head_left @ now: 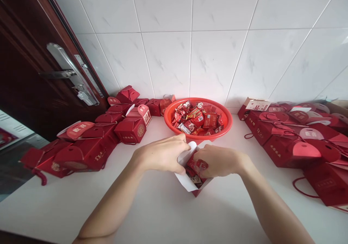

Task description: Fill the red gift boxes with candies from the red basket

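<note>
An open red box [187, 183] with white inner flaps stands on the white table in front of the basket, several wrapped sweets [195, 178] inside it. My left hand [165, 152] is closed on the box's left flap, thumb and fingers at its rim. Over the right side of the opening, my right hand [216, 160] reaches in with curled fingers against a red packet [200, 164]. Just behind both hands sits a red plastic basket [230, 122] holding many wrapped sweets [194, 119].
Red gift boxes [130, 130] are grouped at the left, near a dark door [27, 48] with a metal handle. More red boxes [282, 146] with cord handles crowd the right side. A tiled wall [165, 63] rises behind the table [152, 207].
</note>
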Action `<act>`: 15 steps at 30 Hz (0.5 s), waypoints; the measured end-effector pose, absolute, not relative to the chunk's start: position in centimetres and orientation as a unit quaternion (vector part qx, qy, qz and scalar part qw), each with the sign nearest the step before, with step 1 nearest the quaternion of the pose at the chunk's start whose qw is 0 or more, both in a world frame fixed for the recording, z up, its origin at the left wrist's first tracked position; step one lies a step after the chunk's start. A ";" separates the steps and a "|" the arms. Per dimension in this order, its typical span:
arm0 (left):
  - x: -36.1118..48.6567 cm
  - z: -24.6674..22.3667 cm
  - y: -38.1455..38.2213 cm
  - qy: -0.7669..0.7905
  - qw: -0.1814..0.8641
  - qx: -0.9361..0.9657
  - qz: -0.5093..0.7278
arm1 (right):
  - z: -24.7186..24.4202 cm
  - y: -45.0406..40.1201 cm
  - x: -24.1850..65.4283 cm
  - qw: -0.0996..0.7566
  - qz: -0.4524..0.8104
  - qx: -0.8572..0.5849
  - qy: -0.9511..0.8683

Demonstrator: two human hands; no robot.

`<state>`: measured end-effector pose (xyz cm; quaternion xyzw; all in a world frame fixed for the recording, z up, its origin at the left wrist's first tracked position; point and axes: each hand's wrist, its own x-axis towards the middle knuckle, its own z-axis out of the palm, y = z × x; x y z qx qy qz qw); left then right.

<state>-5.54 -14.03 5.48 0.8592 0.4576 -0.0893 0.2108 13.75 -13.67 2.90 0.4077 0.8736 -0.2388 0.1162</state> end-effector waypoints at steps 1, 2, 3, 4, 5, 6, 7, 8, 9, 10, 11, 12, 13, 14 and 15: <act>-5.6 5.5 -14.0 0.457 0.211 0.859 -0.090 | 2.9 -13.7 13.6 0.123 -0.240 0.405 0.874; -5.6 5.4 -14.0 0.458 0.212 0.858 -0.091 | 3.0 -13.7 13.6 0.124 -0.245 0.401 0.874; -5.6 5.4 -14.0 0.461 0.214 0.857 -0.090 | 3.2 -13.7 13.7 0.117 -0.253 0.399 0.874; -5.6 5.4 -14.0 0.465 0.217 0.854 -0.089 | 3.5 -13.7 14.1 0.105 -0.262 0.398 0.873; -5.7 5.4 -14.0 0.468 0.221 0.851 -0.087 | 3.9 -13.8 14.6 0.085 -0.271 0.396 0.873; -5.7 5.4 -14.0 0.469 0.225 0.850 -0.083 | 4.3 -13.9 15.3 0.059 -0.278 0.394 0.874; -5.8 5.5 -13.9 0.468 0.228 0.850 -0.079 | 4.9 -14.0 16.0 0.033 -0.282 0.390 0.876; -5.8 5.5 -13.9 0.467 0.231 0.850 -0.076 | 5.4 -14.2 16.8 0.004 -0.284 0.387 0.877; -5.9 5.5 -13.8 0.465 0.232 0.851 -0.076 | 5.9 -14.4 17.7 -0.018 -0.291 0.384 0.876; -5.9 5.6 -13.8 0.464 0.233 0.851 -0.076 | 6.3 -14.6 18.4 -0.033 -0.301 0.382 0.873; -6.0 5.6 -13.7 0.463 0.233 0.852 -0.077 | 6.6 -14.7 19.0 -0.044 -0.310 0.382 0.869; -6.0 5.7 -13.6 0.462 0.233 0.852 -0.078 | 6.9 -14.9 19.5 -0.051 -0.318 0.382 0.866; -6.1 5.8 -13.5 0.458 0.233 0.854 -0.078 | 7.1 -15.0 19.9 -0.057 -0.320 0.384 0.864; -6.1 5.8 -13.4 0.454 0.233 0.857 -0.078 | 7.1 -15.1 20.1 -0.064 -0.318 0.385 0.864; -6.2 5.8 -13.3 0.449 0.231 0.860 -0.077 | 7.0 -15.2 20.3 -0.072 -0.312 0.387 0.865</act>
